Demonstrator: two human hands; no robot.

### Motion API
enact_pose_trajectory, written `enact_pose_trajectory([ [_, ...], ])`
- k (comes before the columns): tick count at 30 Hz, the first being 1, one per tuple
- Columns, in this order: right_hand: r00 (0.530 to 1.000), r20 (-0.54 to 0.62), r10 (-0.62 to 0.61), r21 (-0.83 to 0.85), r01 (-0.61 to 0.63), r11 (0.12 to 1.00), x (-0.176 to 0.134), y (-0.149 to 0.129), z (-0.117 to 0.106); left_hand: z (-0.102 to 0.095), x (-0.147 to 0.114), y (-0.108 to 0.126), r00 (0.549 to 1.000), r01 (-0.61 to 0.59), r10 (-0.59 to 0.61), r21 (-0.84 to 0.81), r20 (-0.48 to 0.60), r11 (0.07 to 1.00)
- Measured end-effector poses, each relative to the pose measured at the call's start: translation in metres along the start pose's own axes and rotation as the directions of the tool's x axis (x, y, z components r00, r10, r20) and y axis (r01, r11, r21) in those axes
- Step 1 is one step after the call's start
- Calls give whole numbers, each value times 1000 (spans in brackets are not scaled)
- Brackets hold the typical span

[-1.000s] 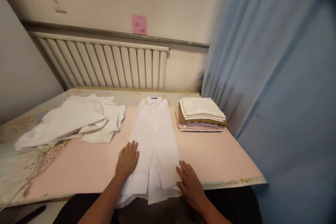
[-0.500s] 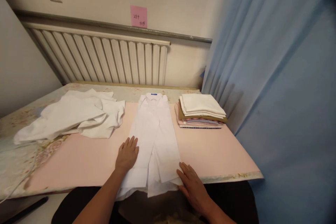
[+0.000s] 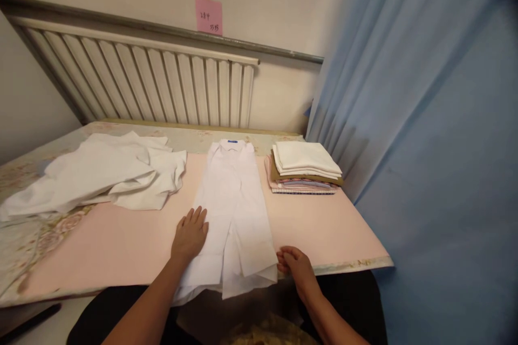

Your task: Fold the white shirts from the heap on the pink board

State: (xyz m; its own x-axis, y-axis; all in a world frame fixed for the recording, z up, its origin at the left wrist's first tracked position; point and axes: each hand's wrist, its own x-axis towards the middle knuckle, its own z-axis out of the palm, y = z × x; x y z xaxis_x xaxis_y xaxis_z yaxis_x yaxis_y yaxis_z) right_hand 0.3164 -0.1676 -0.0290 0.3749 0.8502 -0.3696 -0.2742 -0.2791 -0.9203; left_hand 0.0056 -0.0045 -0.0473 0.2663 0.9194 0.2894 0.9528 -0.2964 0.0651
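Note:
A white shirt [image 3: 238, 194] lies folded lengthwise into a long strip, its collar with a blue label at the far end. Its lower end hangs a little over the table's front edge, with loose layers showing. My left hand [image 3: 191, 233] rests flat on the shirt's left side, fingers stretched out. At the lower right edge of the shirt is my right hand [image 3: 296, 267], its fingers curled in and their tips at the fabric's edge. The thumb side is partly hidden.
A crumpled white garment [image 3: 101, 172] spreads over the left of the pink mat [image 3: 133, 248]. On the right stands a stack of folded clothes [image 3: 305, 164], beside a blue curtain [image 3: 404, 145]. A radiator [image 3: 162, 81] runs along the wall behind.
My right hand has gone from lying flat at the shirt's lower right corner to curled fingers at its edge. My left hand stays on the shirt. The view has shifted slightly.

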Motion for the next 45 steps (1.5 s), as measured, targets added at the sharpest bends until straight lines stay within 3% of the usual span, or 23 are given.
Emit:
enact_pose_trajectory([
  [5,972,114,207,-185,-184,965,-13,2,5,-2,0,1,1000,6,-6,14,8,1000],
  [10,956,128,263,-337,-208,918,-26,25,12,1,0,0,1000,9,-9,22,-6,1000],
  [16,954,61,293,-151,-282,948,-31,42,8,3,0,-1,999,-5,5,12,-34,1000],
  [19,972,29,234,-196,-224,955,-28,46,4,2,0,0,1000,3,-3,1,-31,1000],
  [23,973,77,215,-456,-158,876,-27,43,0,1,-1,0,1000,3,-3,-6,-28,1000],
  [24,983,102,155,-546,-75,835,-30,40,-1,1,-1,0,999,0,0,-8,-32,1000],
  [26,985,151,-89,-702,170,692,-36,31,-5,1,-2,0,999,-8,7,-13,-45,1000],
  [28,912,177,-369,-787,356,504,-41,19,-8,2,-2,-1,999,-13,12,-18,-52,1000],
  [31,751,231,-618,-802,506,316,-36,1,-6,4,-1,-2,998,-15,15,-7,-54,1000],
  [34,534,417,-735,-725,684,85,-17,-12,6,5,-1,-3,998,-11,12,11,-59,1000],
  [36,436,535,-723,-676,735,-57,-1,-15,19,5,-2,-3,998,-10,11,10,-61,1000],
  [38,413,624,-664,-651,744,-150,14,-13,30,4,-2,-3,998,-12,13,5,-59,1000],
  [40,431,688,-584,-637,744,-202,25,-9,37,2,-2,-3,999,-12,12,7,-53,1000],
  [45,493,720,-488,-647,732,-214,35,4,39,2,-2,-4,999,-11,12,14,-43,1000],
])
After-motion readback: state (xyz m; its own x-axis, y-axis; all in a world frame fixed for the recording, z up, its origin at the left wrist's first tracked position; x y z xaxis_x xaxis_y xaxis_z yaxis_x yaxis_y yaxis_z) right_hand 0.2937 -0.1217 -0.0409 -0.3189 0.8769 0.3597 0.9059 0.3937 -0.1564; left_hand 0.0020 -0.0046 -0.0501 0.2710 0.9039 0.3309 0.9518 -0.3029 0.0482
